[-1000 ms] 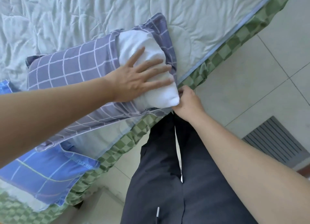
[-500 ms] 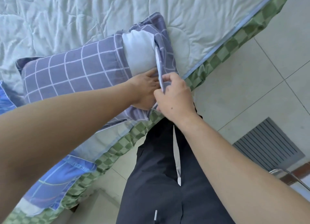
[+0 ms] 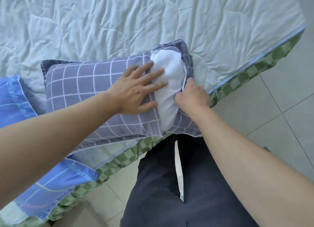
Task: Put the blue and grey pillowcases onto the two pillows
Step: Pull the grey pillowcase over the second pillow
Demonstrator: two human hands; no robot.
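Pale green quilt [image 3: 119, 22], creased, spread across the bed; green checked sheet [image 3: 237, 77] hanging along its edge; tiled floor [image 3: 280, 116] beyond. Grey pillowcase [image 3: 88, 84] near the bed edge, white pillow [image 3: 168, 84] bulging from its open end. Left hand [image 3: 136, 92] pressed flat there, grip apart. Right hand [image 3: 192, 95] clamped on the pillowcase's opening hem, fingertips hidden. Blue pillowcase [image 3: 56, 184] cut off at lower left, partly behind the left forearm.

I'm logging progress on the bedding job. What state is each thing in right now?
Grey pillowcase: on its pillow, open end not closed.
White pillow: end showing.
Left hand: flat, pressing the pillow.
Right hand: gripping the pillowcase edge.
Blue pillowcase: lying at the bed's edge.
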